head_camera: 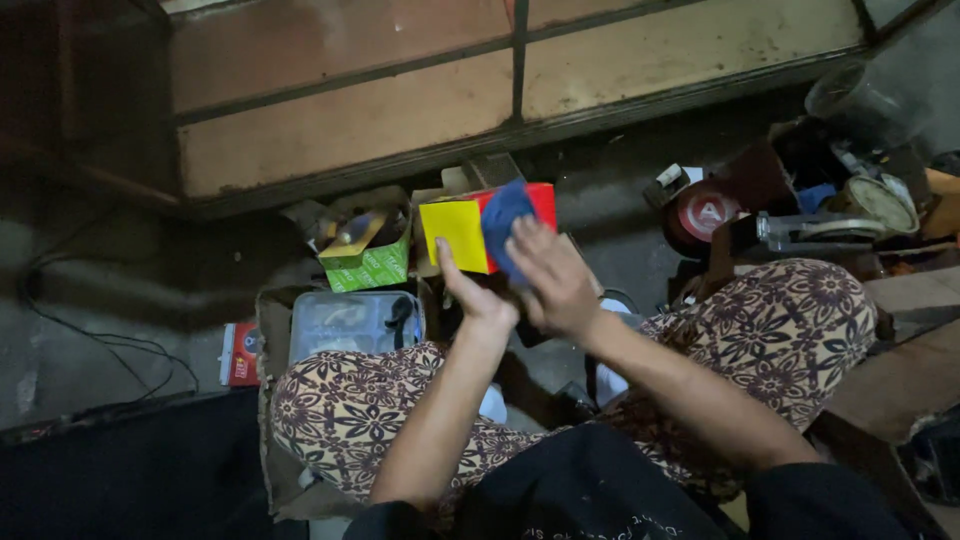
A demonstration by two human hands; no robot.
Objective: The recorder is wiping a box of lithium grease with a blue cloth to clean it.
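Dim concrete floor (90, 330) fills the lower part of the view, with a low wooden-framed panel (400, 100) behind it — a person sits here cross-legged in patterned trousers (790, 330).

Among the clutter in front of the knees, the largest thing is a clear plastic container (350, 322) on the left, then a green box (368, 262) with small parts inside, and a red round tin (700, 215) far to the right with some tools around it.

2 hands are raised together above the knees. The left hand (472, 295) holds a yellow and red box (470, 230) from below and from the near side; its thumb points up along the yellow face, so the fingers are closed on the box. The box sits just beyond both hands, its long axis running left to right, slightly tilted.

The right hand (555, 282) is bent at the wrist and presses a blue cloth (503, 225) with its fingertips onto the red end of the box — the cloth lies above and a little left of this hand. The right hand is nearer to the cloth; the left is nearer to the yellow end.
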